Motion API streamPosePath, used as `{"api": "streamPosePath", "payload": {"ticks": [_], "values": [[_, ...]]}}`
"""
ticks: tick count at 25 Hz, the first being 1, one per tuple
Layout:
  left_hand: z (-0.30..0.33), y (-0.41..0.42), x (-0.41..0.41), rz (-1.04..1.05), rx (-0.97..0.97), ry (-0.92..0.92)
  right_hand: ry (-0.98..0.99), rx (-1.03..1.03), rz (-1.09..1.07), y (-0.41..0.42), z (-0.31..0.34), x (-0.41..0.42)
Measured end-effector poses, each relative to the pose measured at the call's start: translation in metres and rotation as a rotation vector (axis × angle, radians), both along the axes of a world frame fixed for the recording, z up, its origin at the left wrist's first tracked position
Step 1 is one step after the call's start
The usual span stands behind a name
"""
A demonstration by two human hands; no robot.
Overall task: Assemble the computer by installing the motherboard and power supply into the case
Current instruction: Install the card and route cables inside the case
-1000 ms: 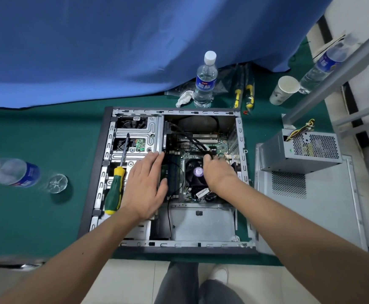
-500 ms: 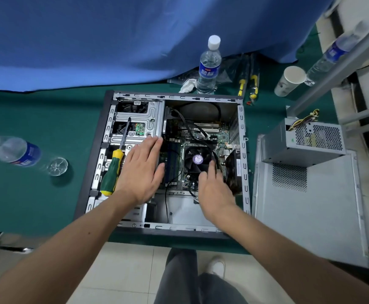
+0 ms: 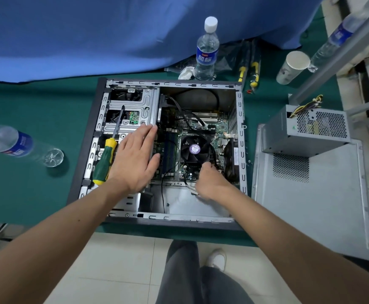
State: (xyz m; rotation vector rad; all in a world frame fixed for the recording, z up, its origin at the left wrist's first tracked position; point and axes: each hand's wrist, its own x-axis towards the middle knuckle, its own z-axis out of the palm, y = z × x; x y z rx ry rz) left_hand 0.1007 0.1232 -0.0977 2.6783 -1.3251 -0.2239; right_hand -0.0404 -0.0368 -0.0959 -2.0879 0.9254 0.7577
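Note:
The open computer case (image 3: 241, 137) lies on its side on the green table. The green motherboard (image 3: 199, 126) with its black CPU fan (image 3: 194, 149) sits inside the case. My left hand (image 3: 135, 159) rests flat with straight fingers on the drive cage edge, next to the board's left side. My right hand (image 3: 210, 183) is at the board's near edge below the fan, fingers curled around thin cables (image 3: 190, 187). The grey power supply (image 3: 306, 130) stands outside the case, on the removed side panel (image 3: 311, 205) to the right.
A green-and-yellow screwdriver (image 3: 106, 159) lies on the drive cage. One water bottle (image 3: 206, 49) stands behind the case and another (image 3: 12, 143) lies at the left. A paper cup (image 3: 292, 66), yellow-handled tools (image 3: 248, 71) and a metal rail (image 3: 341, 49) are at the back right.
My right hand moved from the fan area down to the board's near edge and curled its fingers around the cables. My left hand stayed on the drive cage.

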Motion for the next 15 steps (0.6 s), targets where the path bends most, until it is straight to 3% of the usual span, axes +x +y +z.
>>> {"api": "streamPosePath", "payload": {"ticks": [4, 9, 13, 15], "values": [[-0.002, -0.001, 0.001, 0.003, -0.002, 0.002, 0.026, 0.026, 0.125, -0.005, 0.001, -0.008], [-0.001, 0.0, 0.001, 0.023, -0.053, 0.048, -0.218, -0.114, 0.478, 0.012, 0.018, -0.021], [0.001, -0.004, 0.003, 0.064, -0.14, 0.084, -0.323, 0.085, 0.395, 0.014, 0.025, -0.015], [0.002, -0.004, 0.003, 0.07, -0.165, 0.094, -0.356, 0.084, 0.482, 0.014, 0.02, -0.008]]}}
